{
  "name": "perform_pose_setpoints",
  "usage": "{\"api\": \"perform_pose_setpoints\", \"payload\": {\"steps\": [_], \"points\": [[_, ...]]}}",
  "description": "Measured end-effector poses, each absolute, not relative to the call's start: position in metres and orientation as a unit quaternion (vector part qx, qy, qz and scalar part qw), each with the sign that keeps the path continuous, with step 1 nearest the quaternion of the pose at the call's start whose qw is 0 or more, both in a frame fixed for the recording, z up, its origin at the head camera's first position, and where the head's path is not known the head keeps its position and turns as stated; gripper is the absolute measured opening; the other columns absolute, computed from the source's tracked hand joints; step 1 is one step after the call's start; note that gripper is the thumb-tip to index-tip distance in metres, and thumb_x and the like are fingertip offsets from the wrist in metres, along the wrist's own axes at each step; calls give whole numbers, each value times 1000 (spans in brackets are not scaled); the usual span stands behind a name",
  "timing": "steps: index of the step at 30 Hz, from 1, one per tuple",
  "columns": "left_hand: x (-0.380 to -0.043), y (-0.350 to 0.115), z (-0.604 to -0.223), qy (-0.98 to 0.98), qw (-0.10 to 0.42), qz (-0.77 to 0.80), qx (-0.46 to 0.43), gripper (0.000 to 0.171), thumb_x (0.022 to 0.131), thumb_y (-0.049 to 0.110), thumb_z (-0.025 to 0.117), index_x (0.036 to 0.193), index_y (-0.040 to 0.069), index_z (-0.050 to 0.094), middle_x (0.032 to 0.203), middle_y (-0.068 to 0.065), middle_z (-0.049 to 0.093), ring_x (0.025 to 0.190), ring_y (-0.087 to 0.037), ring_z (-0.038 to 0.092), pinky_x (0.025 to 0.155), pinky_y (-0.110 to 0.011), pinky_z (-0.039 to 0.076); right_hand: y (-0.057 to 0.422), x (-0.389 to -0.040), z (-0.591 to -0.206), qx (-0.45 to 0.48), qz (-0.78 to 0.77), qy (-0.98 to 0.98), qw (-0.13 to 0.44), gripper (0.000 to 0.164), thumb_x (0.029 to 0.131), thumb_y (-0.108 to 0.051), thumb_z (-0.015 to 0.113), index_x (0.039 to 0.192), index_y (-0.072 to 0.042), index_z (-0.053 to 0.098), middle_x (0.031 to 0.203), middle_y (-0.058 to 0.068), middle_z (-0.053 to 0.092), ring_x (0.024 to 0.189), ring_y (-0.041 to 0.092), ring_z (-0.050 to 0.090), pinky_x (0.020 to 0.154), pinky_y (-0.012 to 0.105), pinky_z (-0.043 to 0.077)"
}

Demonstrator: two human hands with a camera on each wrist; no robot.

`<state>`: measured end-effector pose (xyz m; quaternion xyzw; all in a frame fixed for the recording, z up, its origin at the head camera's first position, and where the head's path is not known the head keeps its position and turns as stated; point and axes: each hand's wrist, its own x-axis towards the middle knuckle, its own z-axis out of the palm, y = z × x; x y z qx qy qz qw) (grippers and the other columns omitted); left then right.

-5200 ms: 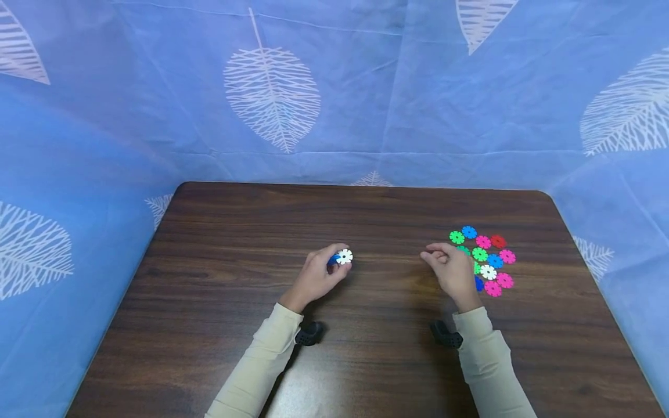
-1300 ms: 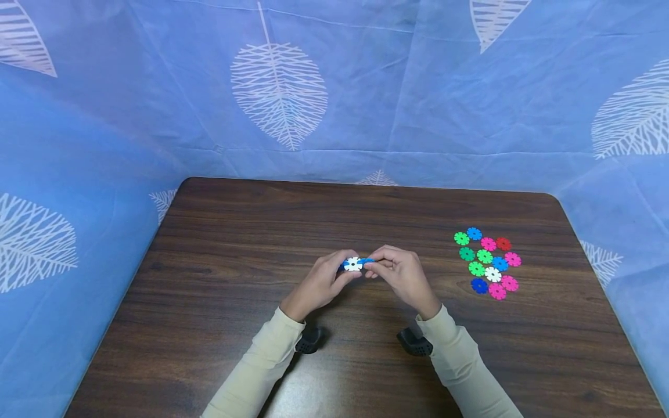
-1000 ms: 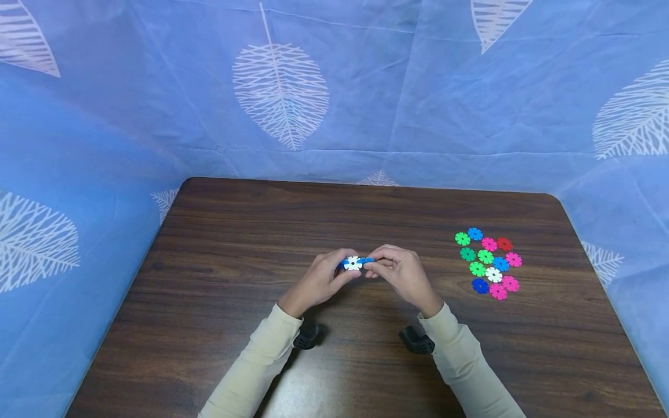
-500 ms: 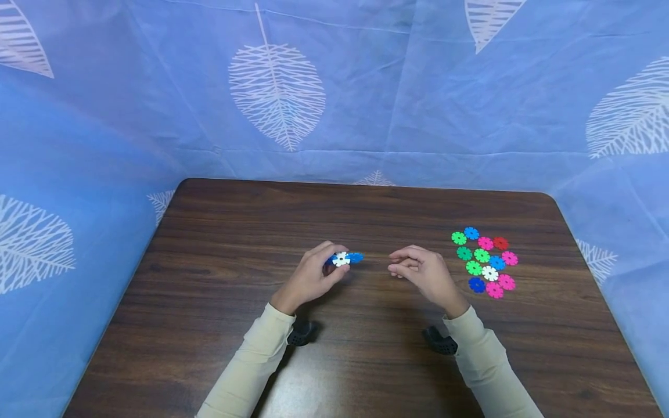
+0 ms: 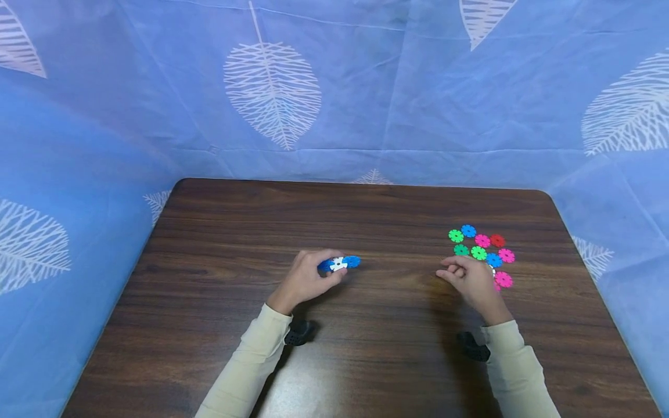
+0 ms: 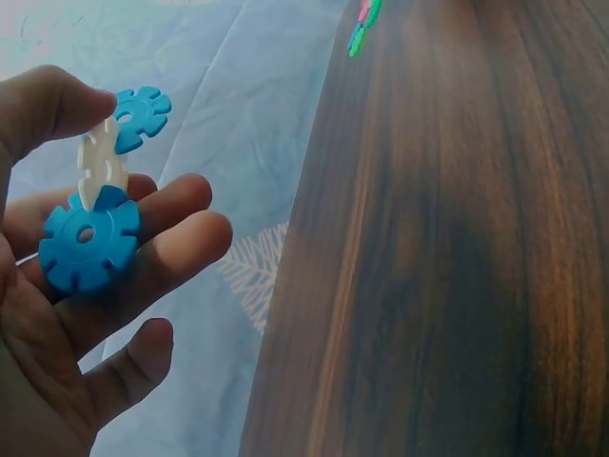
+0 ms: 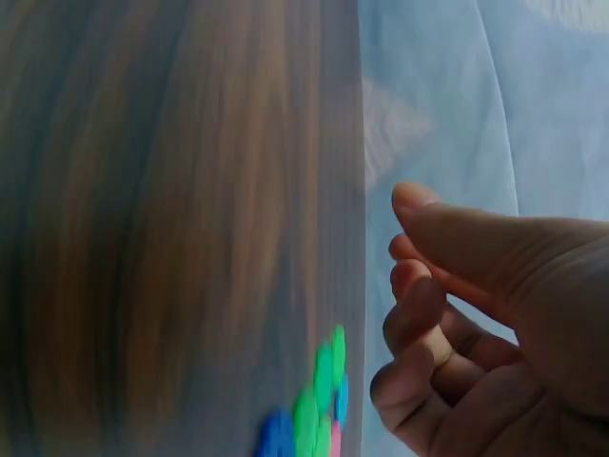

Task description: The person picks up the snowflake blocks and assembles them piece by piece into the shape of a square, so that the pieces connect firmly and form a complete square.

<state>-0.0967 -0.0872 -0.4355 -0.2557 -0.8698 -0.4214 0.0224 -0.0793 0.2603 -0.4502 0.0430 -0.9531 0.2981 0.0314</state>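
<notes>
The left hand [image 5: 305, 278] holds a little chain of three discs up over the brown table [image 5: 397, 325]. The white disc [image 5: 338, 264] is in the middle, with the thumb and fingers pinching it. One blue disc [image 6: 141, 114] is stuck on one end and another blue disc [image 6: 90, 243] on the other, both turned a different way from the white one. The right hand [image 5: 473, 281] is free, with its fingers bent loosely and a gap between them and the thumb. It is over the near left part of a bunch of loose discs and hides some of them. Past it I can see a red disc [image 5: 497, 240], and green, pink and blue ones lying close together. A bit of a white one peeks out too. Both arms have pale sleeves [image 5: 243, 360]. Behind the table hangs a blue cloth [image 5: 366, 87] with white leaves on it.
</notes>
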Motion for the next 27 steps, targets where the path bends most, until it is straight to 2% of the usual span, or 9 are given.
{"api": "perform_pose_setpoints", "payload": {"steps": [3, 9, 17, 23, 27], "points": [[-97, -88, -436, -873, 19, -421, -247, 29, 84, 22, 70, 109, 8, 69, 94, -5, 72, 62, -6, 54, 54, -16, 46, 276, -75, -449, 22, 277, -960, 47, 24, 82, -15, 74, 96, 4, 70, 71, 5, 60, 57, -2, 46, 51, 19, 43], [-97, -89, -437, -877, 8, -421, -233, 29, 84, 22, 69, 110, 8, 68, 92, -5, 71, 62, -8, 52, 54, -16, 43, 298, -64, -451, -2, 216, -974, 72, 24, 76, -14, 78, 89, 5, 69, 61, 2, 56, 53, 4, 44, 59, 31, 41], [-96, -96, -436, -884, 23, -417, -209, 29, 83, 19, 71, 109, 7, 67, 92, -7, 71, 63, -9, 51, 53, -17, 39, 305, -60, -455, -65, 237, -969, 0, 34, 81, -23, 75, 97, 6, 67, 65, 4, 57, 65, 19, 49, 64, 35, 41], [-97, -96, -436, -885, 17, -415, -210, 29, 84, 20, 70, 111, 9, 66, 91, -5, 70, 64, -13, 52, 53, -17, 38, 309, -58, -455, -89, 234, -968, -24, 37, 81, -26, 75, 100, 5, 66, 69, 5, 57, 72, 23, 50, 61, 29, 39], [-96, -95, -438, -883, 22, -418, -212, 29, 84, 20, 71, 110, 9, 67, 89, -5, 69, 66, -18, 55, 55, -18, 39, 312, -58, -455, -100, 240, -965, -40, 38, 81, -26, 75, 101, 6, 66, 69, 6, 57, 75, 26, 50, 63, 32, 39]]}}
